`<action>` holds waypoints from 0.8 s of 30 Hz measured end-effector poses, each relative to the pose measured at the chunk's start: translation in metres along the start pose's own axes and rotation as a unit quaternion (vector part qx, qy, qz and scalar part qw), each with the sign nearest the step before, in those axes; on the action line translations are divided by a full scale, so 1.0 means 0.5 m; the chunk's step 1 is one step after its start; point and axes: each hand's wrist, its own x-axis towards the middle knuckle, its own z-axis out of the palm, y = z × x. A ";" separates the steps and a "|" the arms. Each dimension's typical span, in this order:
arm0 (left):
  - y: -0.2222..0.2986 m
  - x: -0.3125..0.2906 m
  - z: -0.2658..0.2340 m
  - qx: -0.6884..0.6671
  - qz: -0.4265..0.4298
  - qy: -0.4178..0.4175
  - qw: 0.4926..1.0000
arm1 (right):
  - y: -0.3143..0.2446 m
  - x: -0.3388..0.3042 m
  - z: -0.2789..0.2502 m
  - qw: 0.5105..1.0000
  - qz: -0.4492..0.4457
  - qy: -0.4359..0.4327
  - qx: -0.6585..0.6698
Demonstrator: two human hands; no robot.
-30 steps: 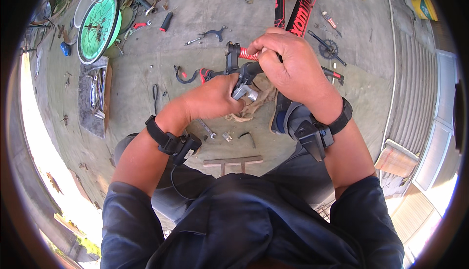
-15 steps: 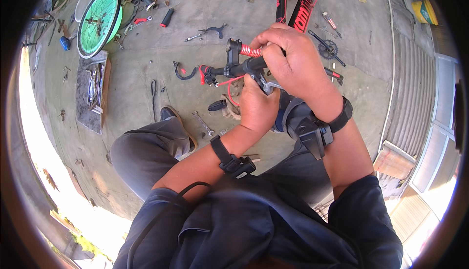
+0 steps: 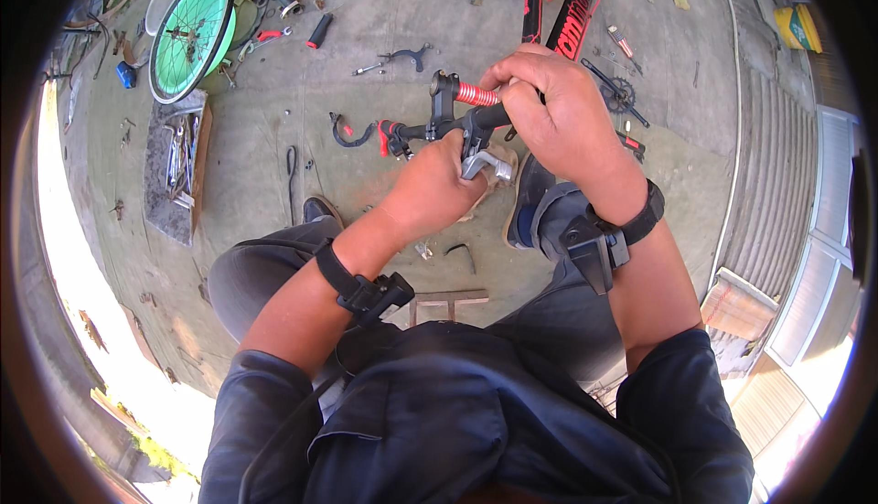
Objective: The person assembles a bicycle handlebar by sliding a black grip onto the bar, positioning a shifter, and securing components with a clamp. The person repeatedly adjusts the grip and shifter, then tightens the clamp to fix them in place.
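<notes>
A black bicycle handlebar [image 3: 416, 133] is held up in front of me, a stem and a red-and-white striped tube [image 3: 476, 94] beside it. My right hand [image 3: 560, 112] is closed round the bar's right part, thumb and fingers curled in. My left hand [image 3: 432, 186] is closed on a brake lever [image 3: 477, 149] with a silver-grey blade, below the bar; its fingertips are partly hidden. Left of the stem, a red-and-black fitting [image 3: 390, 138] sits on the bar. Just past my right hand stands a black-and-red bicycle frame [image 3: 571, 24].
At the left, a wheel with a green disc [image 3: 190, 39] lies near a tray [image 3: 203, 175] of wrenches. A brake arm [image 3: 407, 56], a black-handled tool [image 3: 319, 31], a crankset [image 3: 617, 94] and a screwdriver [image 3: 622, 42] lie on the ground. Between my legs is a wooden piece [image 3: 450, 298].
My left hand has moved left and turned, and the brake lever's blade now points down and right. My right hand keeps its grip on the bar. The view has shifted slightly.
</notes>
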 end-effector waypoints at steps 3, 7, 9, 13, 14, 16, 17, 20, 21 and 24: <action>0.013 -0.002 0.093 -0.036 -0.004 0.147 0.988 | -0.002 0.003 0.002 1.000 -0.008 0.006 0.005; 0.038 0.024 0.184 -0.094 -0.018 0.261 0.961 | -0.002 0.001 -0.003 1.000 0.012 -0.005 0.008; 0.030 0.021 0.186 -0.094 -0.013 0.229 0.969 | -0.001 -0.001 -0.002 0.999 0.017 -0.009 0.026; -0.009 -0.007 0.119 -0.004 0.098 0.158 0.983 | 0.007 -0.007 -0.007 0.998 0.012 -0.013 0.063; -0.018 -0.016 0.093 0.032 0.126 0.141 0.981 | 0.008 -0.013 -0.013 0.995 0.024 -0.016 0.092; -0.035 -0.029 0.029 0.046 0.123 0.114 0.985 | 0.015 -0.028 -0.039 0.976 0.091 -0.085 0.180; -0.039 -0.031 -0.002 0.054 0.118 0.100 0.987 | 0.021 -0.034 -0.052 0.963 0.128 -0.104 0.214; -0.041 -0.024 -0.068 0.078 0.098 0.087 0.988 | 0.037 -0.056 -0.082 0.909 0.204 -0.171 0.322; -0.039 -0.018 -0.076 0.066 0.109 0.095 0.987 | 0.043 -0.059 -0.081 0.905 0.203 -0.195 0.320; -0.033 0.005 -0.079 0.032 0.151 0.101 0.983 | 0.056 -0.070 -0.066 0.897 0.176 -0.246 0.323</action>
